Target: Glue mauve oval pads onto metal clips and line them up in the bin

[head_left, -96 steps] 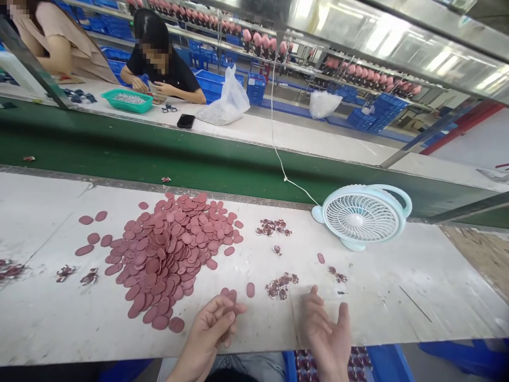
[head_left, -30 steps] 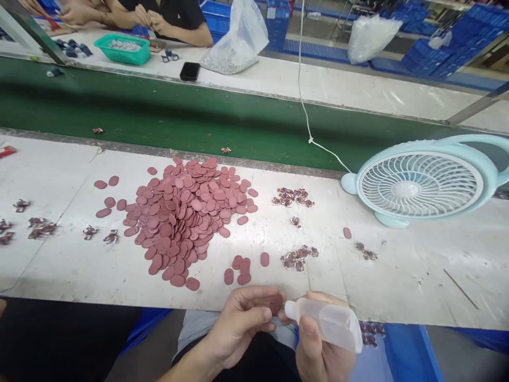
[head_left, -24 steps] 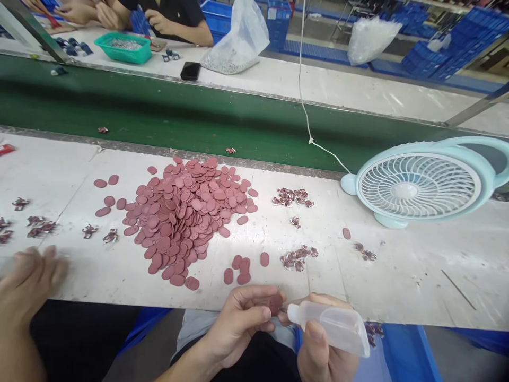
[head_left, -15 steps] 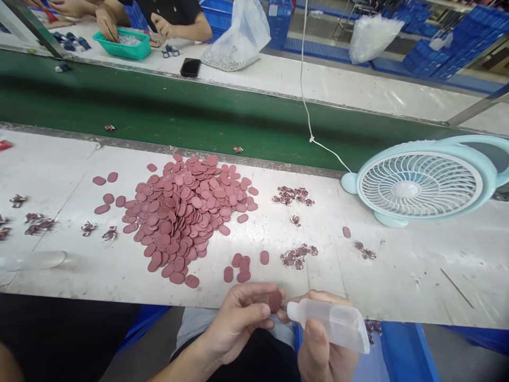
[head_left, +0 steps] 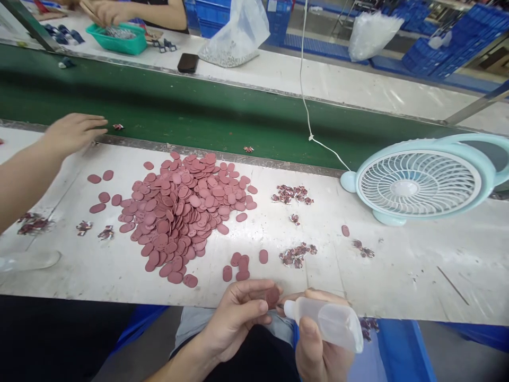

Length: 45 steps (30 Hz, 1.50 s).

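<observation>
Between the thumb and fingers of my left hand (head_left: pixel 238 318) is a reddish-brown oval disc (head_left: pixel 272 298). My right hand (head_left: pixel 314 345) grips a translucent squeeze bottle (head_left: pixel 330 321), tilted so that its white cap end points left at the disc. The tip sits close to the disc's edge; whether they touch I cannot tell. Just beyond my hands lie several loose discs (head_left: pixel 243 262). A large heap of the same discs (head_left: pixel 178 207) covers the table to the left. Small brown-and-silver pieces (head_left: pixel 298 254) are clustered ahead of my right hand.
A light blue fan (head_left: pixel 417 180) stands at the right, its white cord running up. Behind the table runs a green conveyor belt (head_left: pixel 222 127) carrying small pieces. A co-worker's arm (head_left: pixel 59 143) reaches in from the left. A blue bin (head_left: pixel 401 345) is below the table edge at right.
A co-worker's arm has come in from the left toward the belt. The small pieces on the belt have shifted right. My hands keep nearly the same hold on disc and bottle.
</observation>
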Each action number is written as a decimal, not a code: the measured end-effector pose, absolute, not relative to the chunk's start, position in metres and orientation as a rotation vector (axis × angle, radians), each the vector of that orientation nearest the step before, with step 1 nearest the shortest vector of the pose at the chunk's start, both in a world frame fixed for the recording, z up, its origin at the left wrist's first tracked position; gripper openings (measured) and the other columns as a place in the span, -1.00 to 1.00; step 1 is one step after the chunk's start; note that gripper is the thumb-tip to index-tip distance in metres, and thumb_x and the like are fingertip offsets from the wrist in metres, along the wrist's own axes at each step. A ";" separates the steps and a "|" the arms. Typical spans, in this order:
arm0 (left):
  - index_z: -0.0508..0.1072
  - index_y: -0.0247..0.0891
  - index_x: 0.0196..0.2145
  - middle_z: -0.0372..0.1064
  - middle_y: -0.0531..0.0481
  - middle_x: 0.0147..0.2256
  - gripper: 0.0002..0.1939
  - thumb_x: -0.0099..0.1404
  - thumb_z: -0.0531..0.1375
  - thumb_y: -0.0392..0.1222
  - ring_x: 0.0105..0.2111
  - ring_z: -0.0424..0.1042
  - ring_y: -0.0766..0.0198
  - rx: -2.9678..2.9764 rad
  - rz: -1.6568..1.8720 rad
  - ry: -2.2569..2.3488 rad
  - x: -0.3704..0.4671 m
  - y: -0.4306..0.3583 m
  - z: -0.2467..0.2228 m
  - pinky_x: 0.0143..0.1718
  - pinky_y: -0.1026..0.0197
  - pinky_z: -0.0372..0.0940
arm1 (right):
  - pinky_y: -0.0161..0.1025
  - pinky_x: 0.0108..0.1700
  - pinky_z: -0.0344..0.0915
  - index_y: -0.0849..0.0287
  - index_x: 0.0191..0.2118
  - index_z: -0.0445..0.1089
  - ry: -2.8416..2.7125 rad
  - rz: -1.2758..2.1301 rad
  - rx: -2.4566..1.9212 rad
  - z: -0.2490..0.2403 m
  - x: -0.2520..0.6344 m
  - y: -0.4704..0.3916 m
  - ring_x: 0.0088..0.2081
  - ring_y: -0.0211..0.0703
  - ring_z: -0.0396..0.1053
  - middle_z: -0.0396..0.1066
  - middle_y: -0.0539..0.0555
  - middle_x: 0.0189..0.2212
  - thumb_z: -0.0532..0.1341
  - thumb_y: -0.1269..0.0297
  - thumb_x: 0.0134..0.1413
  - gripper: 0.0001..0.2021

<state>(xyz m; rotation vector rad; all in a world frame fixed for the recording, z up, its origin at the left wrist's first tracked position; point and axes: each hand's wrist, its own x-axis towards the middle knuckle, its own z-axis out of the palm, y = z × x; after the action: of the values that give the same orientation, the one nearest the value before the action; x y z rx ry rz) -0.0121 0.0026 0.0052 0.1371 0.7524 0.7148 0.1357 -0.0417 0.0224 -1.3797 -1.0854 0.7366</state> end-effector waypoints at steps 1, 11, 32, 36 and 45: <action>0.69 -0.19 -0.17 0.66 -0.14 -0.13 -0.67 0.06 0.50 -0.27 -0.24 0.61 0.24 0.134 0.714 0.754 -0.012 0.003 0.005 -0.34 0.38 0.43 | 0.01 -0.33 0.48 0.05 0.03 0.31 -1.050 0.745 -1.371 0.026 0.134 -0.039 -0.37 0.03 0.52 0.53 0.09 -0.33 0.27 0.21 0.23 -0.71; 0.67 -0.18 -0.14 0.62 -0.13 -0.04 -0.71 0.14 0.44 -0.32 -0.08 0.61 0.11 0.134 0.743 0.708 -0.023 0.005 0.002 -0.27 0.37 0.42 | -0.05 -0.55 0.50 0.08 -0.06 0.40 -0.817 0.364 -1.905 0.034 0.191 0.017 -0.47 0.02 0.53 0.47 0.02 -0.46 0.35 0.00 0.07 -0.62; 0.67 -0.28 -0.18 0.63 -0.25 -0.08 -0.65 0.04 0.51 -0.24 -0.15 0.63 0.09 0.102 0.829 0.848 -0.030 0.017 0.006 -0.28 0.32 0.43 | -0.01 -0.05 0.49 0.21 0.06 0.41 -1.523 0.603 -1.795 0.022 0.188 0.277 -0.11 -0.06 0.50 0.50 0.12 -0.09 0.25 0.16 0.32 -0.70; 0.68 -0.26 -0.17 0.63 -0.25 -0.09 -0.64 0.02 0.52 -0.23 -0.16 0.64 0.07 0.093 0.873 0.842 -0.034 0.016 -0.001 -0.32 0.31 0.43 | 0.08 0.06 0.43 0.19 0.11 0.39 -1.651 0.563 -1.926 0.028 0.177 0.328 0.04 0.03 0.43 0.40 0.17 0.11 0.27 0.18 0.31 -0.67; 0.66 -0.25 -0.13 0.63 -0.22 -0.09 -0.64 0.08 0.49 -0.21 -0.13 0.62 0.09 0.113 0.912 0.858 -0.037 0.016 0.003 -0.27 0.30 0.42 | -0.05 -0.07 0.45 0.23 -0.09 0.45 -1.559 0.650 -1.918 0.056 0.176 0.281 -0.13 -0.07 0.48 0.50 0.13 -0.12 0.26 0.16 0.30 -0.77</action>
<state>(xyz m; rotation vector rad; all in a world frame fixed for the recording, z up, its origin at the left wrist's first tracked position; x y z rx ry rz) -0.0366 0.0161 0.0029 0.1132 0.8578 0.9117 0.1759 0.2812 0.0558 -1.9179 -1.5594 0.6500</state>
